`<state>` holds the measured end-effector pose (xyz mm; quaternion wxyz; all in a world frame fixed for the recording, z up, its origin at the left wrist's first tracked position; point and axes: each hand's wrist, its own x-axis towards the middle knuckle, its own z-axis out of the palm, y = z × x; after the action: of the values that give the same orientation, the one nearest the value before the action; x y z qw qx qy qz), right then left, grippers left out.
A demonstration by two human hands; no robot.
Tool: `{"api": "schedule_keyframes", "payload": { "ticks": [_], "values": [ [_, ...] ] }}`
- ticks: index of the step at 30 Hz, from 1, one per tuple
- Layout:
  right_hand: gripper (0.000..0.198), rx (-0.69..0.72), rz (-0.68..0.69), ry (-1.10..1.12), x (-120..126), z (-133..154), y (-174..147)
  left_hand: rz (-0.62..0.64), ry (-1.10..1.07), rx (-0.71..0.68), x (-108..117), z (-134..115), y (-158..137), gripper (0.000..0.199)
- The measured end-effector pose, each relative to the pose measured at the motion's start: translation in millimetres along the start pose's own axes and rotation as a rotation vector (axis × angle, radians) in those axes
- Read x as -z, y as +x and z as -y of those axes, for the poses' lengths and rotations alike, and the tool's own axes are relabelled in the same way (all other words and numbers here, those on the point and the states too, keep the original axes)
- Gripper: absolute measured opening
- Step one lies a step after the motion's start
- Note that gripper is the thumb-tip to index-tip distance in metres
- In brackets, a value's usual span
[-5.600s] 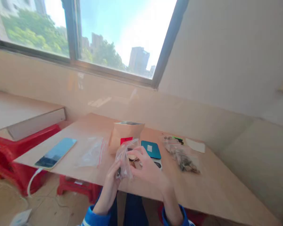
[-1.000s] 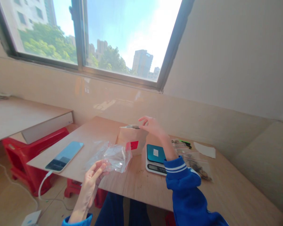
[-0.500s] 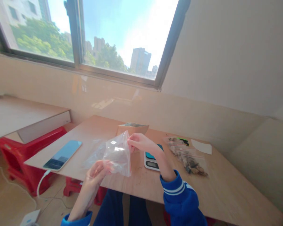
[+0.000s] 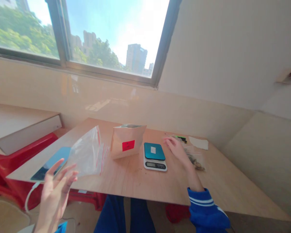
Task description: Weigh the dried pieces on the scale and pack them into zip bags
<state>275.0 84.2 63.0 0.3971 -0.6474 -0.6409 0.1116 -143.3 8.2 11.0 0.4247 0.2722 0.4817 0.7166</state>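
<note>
My left hand [image 4: 59, 184] is at the table's near left edge with fingers spread, holding nothing that I can see. Just beyond its fingertips a clear zip bag [image 4: 84, 153] stands tilted over more clear bags [image 4: 103, 158] with red seal strips. My right hand [image 4: 177, 150] reaches over the right side of the table, its fingers loosely extended and nothing visible in them. It hovers by several clear bags of dried brown pieces [image 4: 196, 161], which it partly hides. Between the hands are a kitchen scale [image 4: 154, 155] with a blue top and an upright kraft pouch [image 4: 118, 142] with a red label.
A phone [image 4: 43, 166] with a white cable lies at the left table edge, partly behind my left hand. White paper [image 4: 199, 143] and a black-and-green object [image 4: 181, 139] lie at the back right. Red stools [image 4: 19, 181] stand under and beside the table.
The clear zip bag has left my right hand and moved left. My left hand has shifted left and spread its fingers; my right hand has moved right, past the scale. The view has turned slightly right.
</note>
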Motion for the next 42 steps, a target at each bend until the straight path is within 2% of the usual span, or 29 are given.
{"api": "schedule_keyframes", "payload": {
  "ticks": [1, 4, 6, 9, 11, 14, 16, 18, 22, 25, 26, 28, 31, 35, 38, 42],
  "values": [
    [0.030, -0.051, -0.047, -0.231, 12.7, -25.7, -0.6, -0.020, 0.024, 0.000, 1.8, 2.7, 6.5, 0.068],
    [0.031, -0.182, -0.091, -0.440, 43.5, -85.3, -6.5, 0.028, 0.228, -0.028, -0.3, 18.9, 29.6, 0.048],
    [0.032, -0.240, -0.088, -0.534, 55.7, -108.7, -12.0, 0.027, 0.436, -0.108, -6.4, 29.9, 43.7, 0.039],
    [0.031, -0.289, -0.061, -0.657, 65.1, -125.7, -17.0, 0.019, 0.811, -0.279, -16.0, 35.2, 53.5, 0.029],
    [0.026, -0.299, -0.030, -0.714, 70.4, -129.8, -16.9, -0.017, 0.919, -0.411, -19.2, 30.6, 50.3, 0.029],
    [0.016, -0.309, 0.002, -0.766, 82.9, -128.7, -15.6, -0.044, 0.859, -0.540, -20.5, 19.3, 34.0, 0.031],
    [0.016, -0.310, 0.023, -0.775, 94.5, -122.4, -17.4, 0.032, 0.741, -0.448, -24.3, 14.6, 18.2, 0.031],
    [0.017, -0.294, 0.057, -0.758, 106.6, -109.9, -23.1, 0.148, 0.597, -0.251, -35.3, 15.1, -0.7, 0.032],
    [0.018, -0.166, 0.104, -0.576, 119.7, -61.3, -46.0, 0.494, 0.362, -0.085, -78.9, 27.4, -48.9, 0.035],
    [0.025, -0.080, -0.015, -0.397, 108.0, -8.3, -73.2, 0.803, 0.296, -0.011, -111.8, 36.5, -91.7, 0.032],
    [0.025, -0.080, -0.057, -0.344, 99.1, 10.3, -83.6, 0.859, 0.291, 0.013, -119.4, 38.3, -105.1, 0.032],
    [0.026, -0.063, -0.051, -0.204, 75.2, 45.5, -104.5, 0.935, 0.258, 0.057, -128.6, 40.2, -127.1, 0.034],
    [0.026, -0.022, 0.046, 0.010, 32.1, 85.8, -131.3, 0.903, 0.181, 0.085, -130.9, 41.0, -142.6, 0.037],
    [0.020, -0.025, 0.055, 0.170, -15.7, 110.4, -149.1, 0.767, 0.187, 0.064, -124.6, 43.1, -135.5, 0.034],
    [0.021, -0.028, 0.111, 0.130, -36.6, 115.1, -150.9, 0.666, 0.229, 0.037, -120.5, 46.0, -125.5, 0.039],
    [0.022, -0.013, 0.101, 0.112, -47.9, 114.0, -149.6, 0.593, 0.296, -0.007, -119.7, 49.1, -119.6, 0.040]
  ]
}}
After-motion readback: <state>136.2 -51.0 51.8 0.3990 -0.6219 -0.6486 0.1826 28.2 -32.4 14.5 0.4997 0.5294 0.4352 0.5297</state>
